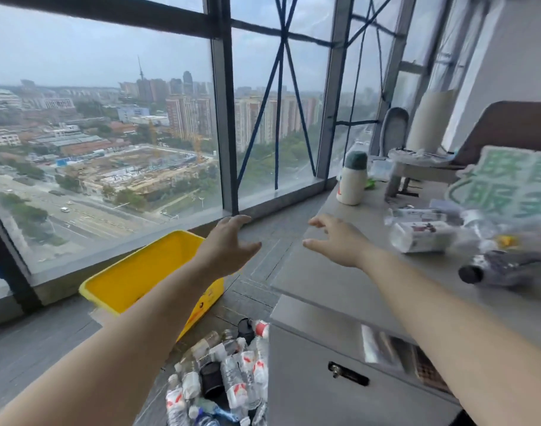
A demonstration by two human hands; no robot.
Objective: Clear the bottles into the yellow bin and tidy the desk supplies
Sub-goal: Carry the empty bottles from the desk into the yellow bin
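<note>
Both out front: left hand (229, 244) and right hand (337, 241) spread loose, holding nothing. Desk bottles (423, 239) lie right of the right fingers, yellow bin (134, 281) below the left fingers. Clearing looks barely begun; next, reach right and grip one.

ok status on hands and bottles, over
Left hand, right hand open, nothing held. Yellow bin on floor, visible part bare. Bottles lie on desk, bottle pile on floor. Nothing blocks the bin.

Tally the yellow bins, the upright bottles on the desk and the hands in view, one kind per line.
Yellow bin: 1
Upright bottle on the desk: 1
Hands: 2, left hand and right hand
Total: 4
</note>
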